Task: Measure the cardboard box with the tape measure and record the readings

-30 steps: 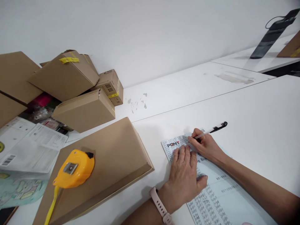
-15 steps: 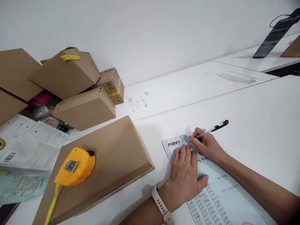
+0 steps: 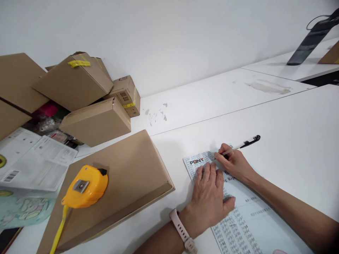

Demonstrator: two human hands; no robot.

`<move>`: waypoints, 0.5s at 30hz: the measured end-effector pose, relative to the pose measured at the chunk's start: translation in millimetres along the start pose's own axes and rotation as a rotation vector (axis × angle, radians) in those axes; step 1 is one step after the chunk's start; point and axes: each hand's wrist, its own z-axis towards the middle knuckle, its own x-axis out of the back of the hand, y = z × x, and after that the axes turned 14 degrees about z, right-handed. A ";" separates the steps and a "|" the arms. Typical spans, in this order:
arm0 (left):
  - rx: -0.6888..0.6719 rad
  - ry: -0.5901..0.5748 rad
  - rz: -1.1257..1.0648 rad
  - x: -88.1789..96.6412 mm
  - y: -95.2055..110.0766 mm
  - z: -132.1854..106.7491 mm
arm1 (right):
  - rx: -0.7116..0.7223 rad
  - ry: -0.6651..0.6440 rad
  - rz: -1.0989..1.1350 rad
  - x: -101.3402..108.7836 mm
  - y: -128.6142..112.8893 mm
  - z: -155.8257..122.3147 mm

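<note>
A printed sheet (image 3: 246,218) with a logo at its top lies on the white table (image 3: 291,123). My left hand (image 3: 210,197) rests flat on the sheet, fingers stretched out, a pale watch strap on the wrist. My right hand (image 3: 234,164) is closed on a pen (image 3: 242,145) with a black cap end, its tip on the top part of the sheet.
A flat cardboard box (image 3: 124,183) lies left of the sheet with a yellow tape measure (image 3: 85,187) on it. Behind it are several stacked cardboard boxes (image 3: 90,98) and papers (image 3: 34,162). A dark bag (image 3: 312,38) stands on the far right table.
The view has shifted slightly. Both hands stay on the sheet, and the pen has barely moved.
</note>
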 end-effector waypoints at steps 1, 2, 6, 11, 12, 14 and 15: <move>0.000 0.000 -0.002 -0.1 0.0 0.0 | -0.001 -0.001 0.004 -0.3 -0.5 0.1; 0.000 -0.001 -0.004 -0.3 0.0 0.1 | -0.001 0.001 0.006 -0.4 -1.1 0.1; 0.004 0.001 -0.009 -0.9 0.2 0.4 | -0.010 0.015 0.001 -0.1 -2.8 -0.3; 0.002 0.001 -0.008 -1.5 0.7 -0.2 | 0.004 0.022 -0.014 0.3 -4.8 -0.3; 0.002 0.003 -0.008 -1.6 0.8 -0.4 | 0.005 0.022 -0.017 0.5 -5.4 -0.2; 0.003 0.005 -0.007 -1.5 1.0 -0.9 | -0.005 0.031 -0.017 1.0 -6.6 -0.3; 0.004 0.005 -0.006 -1.5 1.1 -1.0 | -0.010 0.038 -0.015 1.2 -7.0 -0.3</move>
